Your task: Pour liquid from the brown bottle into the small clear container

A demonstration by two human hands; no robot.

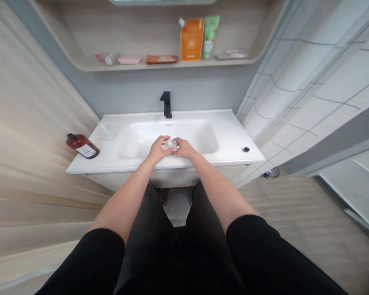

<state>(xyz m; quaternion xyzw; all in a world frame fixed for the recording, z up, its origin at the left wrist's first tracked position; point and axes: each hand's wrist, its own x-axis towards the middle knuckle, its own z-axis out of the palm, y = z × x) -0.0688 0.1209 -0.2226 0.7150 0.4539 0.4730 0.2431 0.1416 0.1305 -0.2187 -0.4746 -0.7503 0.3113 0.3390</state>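
Observation:
Over the front part of the white washbasin [135, 141], my left hand [158, 149] and my right hand [183, 148] meet around a small clear and whitish object [170, 144]. It looks like a little transparent container, but its exact kind is too small to make out. The fingers of both hands are closed on it from either side. Behind them a black faucet [166, 105] stands at the basin's back edge. A small black cap-like piece [246, 149] lies on the right end of the counter.
A brown bottle with a white label [83, 146] lies tilted at the counter's left end. Above, a shelf [135, 67] holds an orange pouch [192, 39], a green tube [210, 37] and several small items. A curtain-like surface [27, 123] hangs left; white tiles [320, 106] line the right.

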